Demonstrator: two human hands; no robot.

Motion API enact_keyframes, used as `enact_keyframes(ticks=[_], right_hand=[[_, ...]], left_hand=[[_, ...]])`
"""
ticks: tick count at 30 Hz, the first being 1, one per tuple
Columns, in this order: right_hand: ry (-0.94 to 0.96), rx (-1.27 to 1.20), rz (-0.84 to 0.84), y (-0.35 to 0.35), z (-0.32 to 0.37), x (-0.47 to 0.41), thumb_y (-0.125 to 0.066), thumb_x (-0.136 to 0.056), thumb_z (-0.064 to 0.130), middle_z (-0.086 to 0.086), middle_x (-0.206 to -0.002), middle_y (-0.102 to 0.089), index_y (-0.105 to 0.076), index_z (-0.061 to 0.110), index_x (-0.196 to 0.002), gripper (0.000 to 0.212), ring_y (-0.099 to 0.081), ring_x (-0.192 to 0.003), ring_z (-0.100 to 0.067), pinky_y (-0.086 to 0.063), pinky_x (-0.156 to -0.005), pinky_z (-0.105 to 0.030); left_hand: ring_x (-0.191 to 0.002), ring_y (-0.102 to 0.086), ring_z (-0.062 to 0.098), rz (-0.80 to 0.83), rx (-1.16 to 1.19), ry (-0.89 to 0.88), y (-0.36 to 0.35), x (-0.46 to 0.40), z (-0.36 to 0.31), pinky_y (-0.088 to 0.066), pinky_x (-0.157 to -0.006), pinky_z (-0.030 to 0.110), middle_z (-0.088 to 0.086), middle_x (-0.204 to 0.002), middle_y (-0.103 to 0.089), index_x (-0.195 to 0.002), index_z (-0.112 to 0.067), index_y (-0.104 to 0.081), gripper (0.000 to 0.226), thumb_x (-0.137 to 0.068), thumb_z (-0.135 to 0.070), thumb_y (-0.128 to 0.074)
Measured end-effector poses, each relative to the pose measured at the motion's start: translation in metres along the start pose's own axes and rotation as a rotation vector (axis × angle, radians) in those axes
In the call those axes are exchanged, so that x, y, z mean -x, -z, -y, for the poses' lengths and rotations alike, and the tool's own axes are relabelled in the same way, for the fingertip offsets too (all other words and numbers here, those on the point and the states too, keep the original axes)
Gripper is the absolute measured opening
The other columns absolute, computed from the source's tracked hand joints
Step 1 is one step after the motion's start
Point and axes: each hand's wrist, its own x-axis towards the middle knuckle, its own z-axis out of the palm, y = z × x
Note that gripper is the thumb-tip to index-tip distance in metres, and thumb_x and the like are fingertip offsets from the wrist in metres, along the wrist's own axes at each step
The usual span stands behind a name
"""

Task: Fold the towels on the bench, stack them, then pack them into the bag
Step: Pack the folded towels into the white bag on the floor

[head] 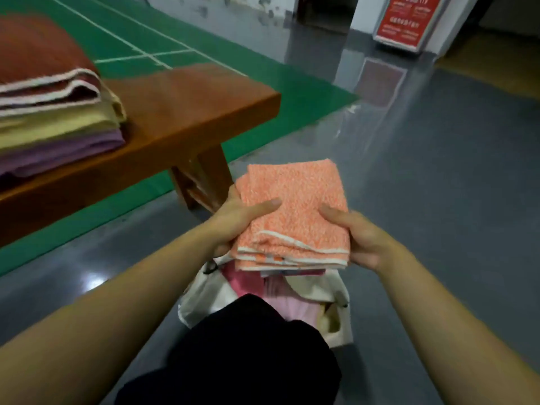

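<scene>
Dark clothing (248, 355) on the person's lap fills the bottom centre of the frame, with both bare forearms reaching forward past it. At mid-frame the left hand (233, 220) grips the left edge of a folded orange towel (295, 211), thumb laid across the top and the fingers hidden beneath. The right hand (362, 241) grips the right edge the same way, thumb on top. The towel is held level, its white-trimmed folded edges facing the camera, directly above the open cream bag (201, 299) that sits on the grey floor (438, 200). Inside the bag, pink cloth (292, 305) and a pale yellow piece show beneath the towel. In the upper left of the frame a stack of folded towels (52, 112), rust red on top, then yellow, then purple, rests on the wooden surface (187, 112). Behind it lies a green court mat (131, 27) with white lines, and a red sign (406, 19) stands at the upper right.
</scene>
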Motion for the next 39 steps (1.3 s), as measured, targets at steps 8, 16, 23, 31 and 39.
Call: enact_keyframes(ticks=[8, 16, 23, 31, 39], right_hand=[[-0.407, -0.131, -0.182, 0.044, -0.144, -0.003, -0.079, -0.074, 0.064, -0.019, -0.118, -0.071, -0.059, 0.022, -0.127, 0.071, -0.069, -0.109, -0.037, -0.048, -0.103, -0.054], [-0.469, -0.164, -0.185, 0.059, -0.223, -0.008, -0.084, -0.082, 0.032, -0.022, -0.127, -0.067, -0.051, 0.017, -0.140, 0.069, -0.065, -0.116, -0.044, -0.047, -0.103, -0.062], [-0.243, -0.097, -0.168, 0.062, -0.236, -0.015, -0.071, -0.092, 0.020, -0.014, -0.125, -0.070, -0.054, 0.020, -0.135, 0.046, -0.067, -0.115, -0.034, -0.052, -0.101, -0.053], [-0.050, 0.121, -0.287, 0.054, -0.235, -0.024, -0.074, -0.091, 0.034, -0.002, -0.123, -0.070, -0.060, 0.029, -0.125, 0.037, -0.067, -0.115, -0.022, -0.051, -0.103, -0.049], [0.082, 0.449, -0.365, 0.043, -0.222, -0.052, -0.073, -0.086, 0.033, 0.010, -0.140, -0.054, -0.041, 0.039, -0.143, 0.066, -0.053, -0.128, -0.010, -0.044, -0.109, -0.039]], left_hand=[[-0.091, -0.074, 0.011, 0.276, -0.275, 0.433, 0.004, -0.002, 0.118, -0.060, -0.076, 0.027, -0.005, -0.106, -0.074, -0.118, -0.028, -0.061, 0.040, -0.084, -0.034, -0.082], [-0.135, -0.047, 0.029, 0.416, -0.787, 0.614, -0.003, -0.019, 0.191, -0.041, -0.111, 0.040, 0.005, -0.160, -0.035, -0.158, -0.022, 0.015, 0.153, -0.055, -0.064, -0.089], [-0.141, -0.043, 0.027, 0.419, -0.796, 0.370, -0.025, -0.051, 0.156, -0.032, -0.111, 0.028, 0.004, -0.156, -0.040, -0.161, -0.019, 0.003, 0.118, -0.082, -0.054, -0.077], [-0.115, -0.065, 0.023, 0.183, 0.061, 0.331, -0.037, -0.073, 0.130, -0.044, -0.098, 0.038, 0.025, -0.128, -0.063, -0.140, -0.002, -0.042, 0.063, -0.097, -0.043, -0.064], [-0.129, -0.056, 0.041, 0.182, 0.755, 0.418, -0.036, -0.075, 0.099, -0.043, -0.112, 0.050, 0.023, -0.153, -0.042, -0.160, -0.015, -0.014, 0.095, -0.086, -0.043, -0.065]])
